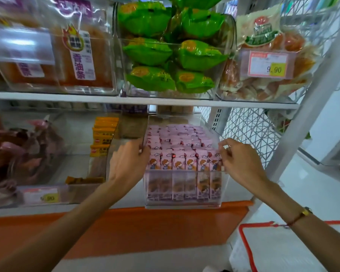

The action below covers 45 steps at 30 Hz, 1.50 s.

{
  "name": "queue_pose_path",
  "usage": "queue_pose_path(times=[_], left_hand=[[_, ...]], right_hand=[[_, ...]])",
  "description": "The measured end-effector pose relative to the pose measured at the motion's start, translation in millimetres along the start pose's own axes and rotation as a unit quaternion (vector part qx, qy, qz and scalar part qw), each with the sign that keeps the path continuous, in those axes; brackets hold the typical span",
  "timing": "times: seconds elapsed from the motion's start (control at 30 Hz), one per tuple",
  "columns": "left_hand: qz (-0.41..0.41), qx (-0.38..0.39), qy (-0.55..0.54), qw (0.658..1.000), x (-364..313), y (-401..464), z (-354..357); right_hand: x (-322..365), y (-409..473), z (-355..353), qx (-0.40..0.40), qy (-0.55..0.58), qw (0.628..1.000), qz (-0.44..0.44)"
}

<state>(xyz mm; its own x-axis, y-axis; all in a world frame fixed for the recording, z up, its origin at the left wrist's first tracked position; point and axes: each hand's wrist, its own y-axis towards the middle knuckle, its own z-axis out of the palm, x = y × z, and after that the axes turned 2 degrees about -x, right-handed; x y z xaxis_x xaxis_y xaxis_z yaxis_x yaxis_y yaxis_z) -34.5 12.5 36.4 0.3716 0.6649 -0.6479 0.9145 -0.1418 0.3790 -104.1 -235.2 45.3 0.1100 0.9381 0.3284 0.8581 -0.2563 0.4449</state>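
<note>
A clear plastic bin (183, 204) stands on the lower shelf, packed with rows of small pink snack packets (177, 148) printed with a cartoon figure. My left hand (128, 161) grips the bin's left wall, thumb on the outside and fingers curled over the rim. On the other side my right hand (239, 160) holds the right wall, its fingertips pinching the rim near the front corner. The bin's front overhangs the shelf edge a little.
Left of the bin sit orange packets (103, 134) and a bin of brownish-pink bags (18, 152). The upper shelf (145, 100) carries bins of orange bread, green packets (171, 52) and pale snacks with a 9.90 tag. A red-rimmed basket (245, 250) lies at the bottom right.
</note>
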Motion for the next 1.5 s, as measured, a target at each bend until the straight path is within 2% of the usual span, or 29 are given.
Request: queue_pose_path(times=[0.1, 0.27, 0.37, 0.43, 0.73, 0.8, 0.83, 0.9, 0.97, 1.0, 1.03, 1.13, 1.2, 1.37, 1.5], left_hand=[[0.01, 0.043, 0.013, 0.999, 5, -32, 0], [0.027, 0.02, 0.02, 0.999, 7, -44, 17], [0.03, 0.037, 0.058, 0.997, 3, -41, 26], [0.025, 0.045, 0.066, 0.996, 2, -44, 29], [0.026, 0.083, 0.006, 0.996, 2, -49, 22], [0.031, 0.091, 0.002, 0.995, 6, -46, 21], [0.031, 0.095, -0.003, 0.995, 8, -44, 19], [0.011, 0.093, -0.039, 0.995, 15, -37, 15], [-0.022, 0.079, -0.107, 0.991, 21, -30, 13], [-0.034, 0.078, -0.141, 0.986, 23, -28, 13], [-0.04, 0.083, -0.17, 0.981, 24, -27, 14], [-0.043, 0.089, -0.236, 0.967, 25, -31, 18], [-0.052, 0.085, -0.263, 0.96, 26, -31, 20], [-0.071, 0.085, -0.283, 0.953, 31, -23, 21], [-0.083, 0.087, -0.287, 0.95, 33, -20, 23]], right_hand=[[-3, -33, 5, 0.019, -0.025, 0.999, -0.016], [-15, -40, 17, -0.002, -0.026, 1.0, -0.013], [-18, -33, 25, 0.02, -0.047, 0.998, -0.02], [-18, -35, 28, 0.03, -0.023, 0.999, -0.02], [-21, -41, 25, 0.034, -0.005, 0.999, -0.041], [-18, -40, 18, 0.05, -0.062, 0.996, -0.044], [-17, -39, 12, 0.038, -0.113, 0.991, -0.055], [-11, -30, 2, -0.05, -0.192, 0.976, -0.088], [8, -12, 2, -0.127, -0.181, 0.967, -0.129], [22, 2, 9, -0.129, -0.151, 0.969, -0.149], [36, 18, 18, -0.097, -0.106, 0.976, -0.163], [69, 70, 67, 0.068, 0.019, 0.987, -0.143], [80, 102, 100, 0.12, 0.051, 0.985, -0.114], [89, 148, 147, 0.14, -0.005, 0.985, -0.103], [94, 156, 154, 0.11, 0.04, 0.989, -0.094]])
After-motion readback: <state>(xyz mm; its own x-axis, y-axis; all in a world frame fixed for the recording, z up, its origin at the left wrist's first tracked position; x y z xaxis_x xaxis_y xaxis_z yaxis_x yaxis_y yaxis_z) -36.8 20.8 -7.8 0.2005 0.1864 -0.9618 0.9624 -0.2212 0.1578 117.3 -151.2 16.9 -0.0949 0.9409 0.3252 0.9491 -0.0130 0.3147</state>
